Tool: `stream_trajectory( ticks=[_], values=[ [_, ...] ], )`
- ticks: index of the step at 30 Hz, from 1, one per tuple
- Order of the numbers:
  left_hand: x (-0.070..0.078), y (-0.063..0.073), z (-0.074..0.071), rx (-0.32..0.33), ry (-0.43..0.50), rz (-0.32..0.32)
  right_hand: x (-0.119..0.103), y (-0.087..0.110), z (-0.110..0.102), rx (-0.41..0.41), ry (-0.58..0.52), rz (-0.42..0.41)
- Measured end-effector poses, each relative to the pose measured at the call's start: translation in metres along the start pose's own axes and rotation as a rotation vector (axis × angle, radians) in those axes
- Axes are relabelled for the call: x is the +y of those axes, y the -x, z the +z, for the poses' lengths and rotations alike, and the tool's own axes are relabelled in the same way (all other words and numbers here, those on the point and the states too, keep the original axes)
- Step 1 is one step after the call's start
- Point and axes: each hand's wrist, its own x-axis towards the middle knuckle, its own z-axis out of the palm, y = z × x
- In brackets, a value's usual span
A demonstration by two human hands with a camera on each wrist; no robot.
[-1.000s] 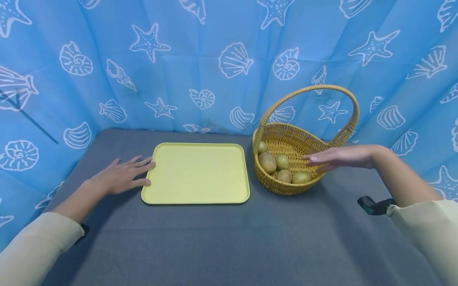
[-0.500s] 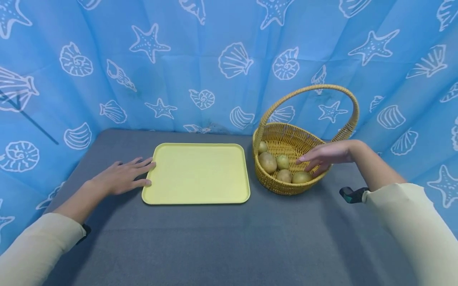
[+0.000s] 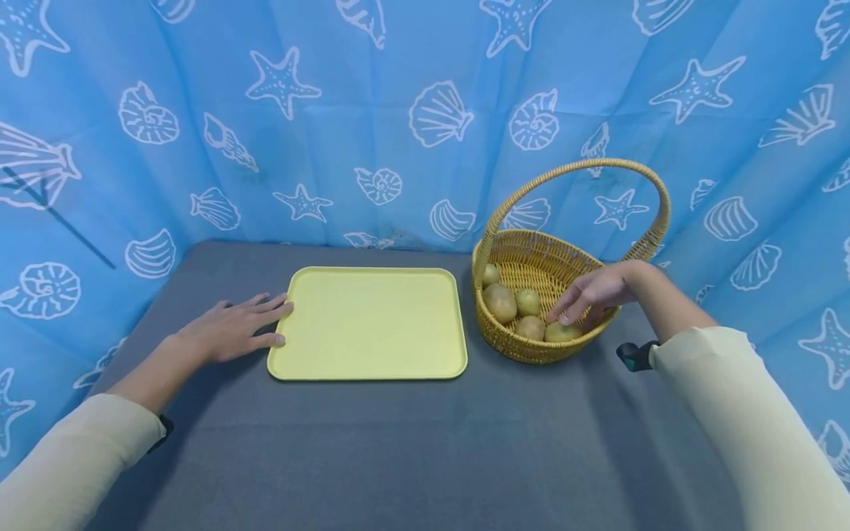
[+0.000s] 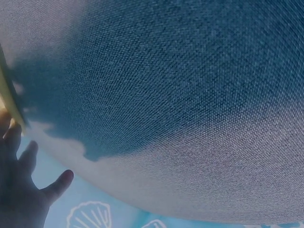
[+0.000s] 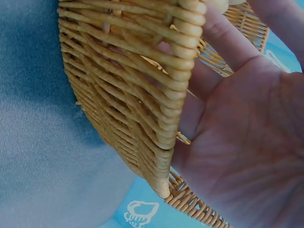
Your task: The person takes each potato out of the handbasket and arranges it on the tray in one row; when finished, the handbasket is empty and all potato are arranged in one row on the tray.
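My left hand (image 3: pixel 232 330) lies at the left edge of a pale yellow tray (image 3: pixel 368 324), fingers spread and fairly straight, fingertips on its rim. Part of that hand (image 4: pixel 21 190) shows at the lower left of the left wrist view. A wicker basket (image 3: pixel 531 352) with a tall arched handle holds several potatoes (image 3: pixel 499 302). Over its right rim reaches my right hand (image 3: pixel 591 287), fingers pointing down inside, close to the potato (image 3: pixel 561 331) nearest the front. In the right wrist view the basket wall (image 5: pixel 128 85) hides most of the fingers; the palm (image 5: pixel 251 128) shows.
The grey cloth-covered table (image 3: pixel 398 450) stretches in front of the tray and basket. A blue curtain (image 3: pixel 372 110) with white shells and starfish hangs right behind. The basket's handle (image 3: pixel 591 162) arches above the opening, beside the right forearm.
My right hand has moved left and down, from above the basket's right rim to inside it, its fingers now bent downward. The left hand stays on the tray's edge.
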Motion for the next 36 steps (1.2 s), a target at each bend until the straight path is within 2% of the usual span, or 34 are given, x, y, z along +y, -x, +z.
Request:
stream_trajectory(
  ticks=[7, 12, 17, 21, 27, 33, 36],
  values=[
    [0.0, -0.001, 0.001, -0.009, 0.006, -0.006, -0.006, -0.007, -0.002, -0.039, 0.051, 0.015],
    [-0.001, -0.001, 0.002, 0.002, 0.0, -0.001, -0.013, -0.011, -0.001, -0.033, 0.073, 0.045],
    [-0.001, -0.001, 0.001, 0.0, 0.001, 0.001, -0.015, -0.016, 0.003, -0.03, 0.048, 0.016],
    [-0.002, 0.0, 0.001, 0.003, 0.01, 0.005, -0.015, -0.014, 0.005, 0.003, 0.081, -0.024],
    [-0.003, 0.001, 0.001, 0.003, 0.016, 0.011, -0.02, 0.002, 0.005, 0.048, 0.182, -0.089],
    [-0.004, 0.001, 0.002, 0.003, 0.019, 0.007, -0.038, 0.022, 0.009, 0.123, 0.244, -0.227],
    [-0.004, 0.0, 0.002, 0.001, 0.021, 0.011, -0.049, 0.027, 0.014, 0.117, 0.243, -0.324]
  ],
)
